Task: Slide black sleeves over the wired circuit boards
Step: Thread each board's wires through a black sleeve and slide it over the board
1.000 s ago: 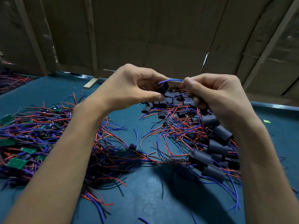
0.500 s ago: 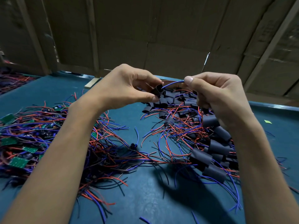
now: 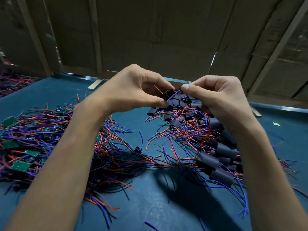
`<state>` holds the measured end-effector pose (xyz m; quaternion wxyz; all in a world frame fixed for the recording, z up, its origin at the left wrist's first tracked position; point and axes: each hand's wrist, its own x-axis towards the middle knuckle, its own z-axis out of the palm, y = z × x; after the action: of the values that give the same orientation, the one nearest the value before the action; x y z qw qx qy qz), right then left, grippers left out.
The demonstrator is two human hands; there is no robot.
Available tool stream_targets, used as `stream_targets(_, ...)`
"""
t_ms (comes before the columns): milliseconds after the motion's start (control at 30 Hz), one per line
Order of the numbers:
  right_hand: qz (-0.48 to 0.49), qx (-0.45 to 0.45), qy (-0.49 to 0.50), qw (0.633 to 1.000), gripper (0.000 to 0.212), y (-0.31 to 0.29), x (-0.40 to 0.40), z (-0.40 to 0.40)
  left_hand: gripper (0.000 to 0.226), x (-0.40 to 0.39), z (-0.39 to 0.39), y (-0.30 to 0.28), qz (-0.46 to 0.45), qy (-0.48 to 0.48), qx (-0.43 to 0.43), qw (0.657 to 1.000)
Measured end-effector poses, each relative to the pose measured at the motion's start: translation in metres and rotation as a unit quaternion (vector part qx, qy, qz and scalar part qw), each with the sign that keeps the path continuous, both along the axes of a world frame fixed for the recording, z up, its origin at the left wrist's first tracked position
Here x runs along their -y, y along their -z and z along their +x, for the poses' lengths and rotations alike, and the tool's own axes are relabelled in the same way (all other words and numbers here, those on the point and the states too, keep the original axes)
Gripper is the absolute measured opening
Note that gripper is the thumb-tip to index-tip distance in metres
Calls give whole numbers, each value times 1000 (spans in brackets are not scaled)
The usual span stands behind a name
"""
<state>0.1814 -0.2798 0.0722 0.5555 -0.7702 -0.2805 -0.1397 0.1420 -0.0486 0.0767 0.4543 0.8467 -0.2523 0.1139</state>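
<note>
Since a second ago our left hand point(image 3: 131, 90) brought the black sleeve point(image 3: 168, 95) closer — its grip pinching it above the surface point(image 3: 158, 205); right hand point(image 3: 216, 99) pinches the blue wire point(image 3: 173, 95), now entering. Threading begun.

Bare table point(image 3: 158, 205) is left between the wire heaps — bare boards point(image 3: 33, 147) left, sleeved boards point(image 3: 216, 157) right — cardboard wall point(image 3: 166, 39) behind.

The two hands draw closer together above the bench: the right hand point(image 3: 216, 99) brings the thin blue wire point(image 3: 173, 95) from level to slanting down into the short black tube sleeve point(image 3: 167, 95) pinched by the left hand point(image 3: 133, 90).
</note>
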Motion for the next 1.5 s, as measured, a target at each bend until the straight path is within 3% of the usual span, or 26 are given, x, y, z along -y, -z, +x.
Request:
stream_targets(233,7,27,32,999,23,0,0,1,39,-4,-1,0,17,10,-16,1000)
stream_targets(400,-108,134,30,985,15,3,-6,-5,31,2,3,1,41,-13,9,999)
stream_targets(467,-129,105,-10,986,10,5,-11,-7,20,5,6,4,50,-33,41,997)
stream_targets(600,-128,-62,-78,987,13,7,-9,-2,16,0,11,8,62,-102,73,990)
stream_targets(800,-15,-250,-185,950,25,17,13,12,16,-21,9,10,55,-170,60,982)
stream_targets(867,-35,-279,-193,940,22,19,19,16,16,-24,10,11,54,-178,54,981)
stream_targets(933,-77,-285,-167,941,19,20,20,18,16,-27,11,11,71,-183,48,979)
stream_targets(1033,-60,-254,-120,958,30,22,19,22,17,-26,10,10,154,-160,42,974)
stream_targets(1133,-17,-253,-164,953,22,22,14,21,26,-14,8,8,205,-121,53,970)
stream_targets(1233,-7,-247,-178,952,22,22,7,17,31,0,9,10,217,-96,80,968)
stream_targets(1500,76,-247,-96,961,2,28,-14,15,32,20,16,23,202,-95,91,970)
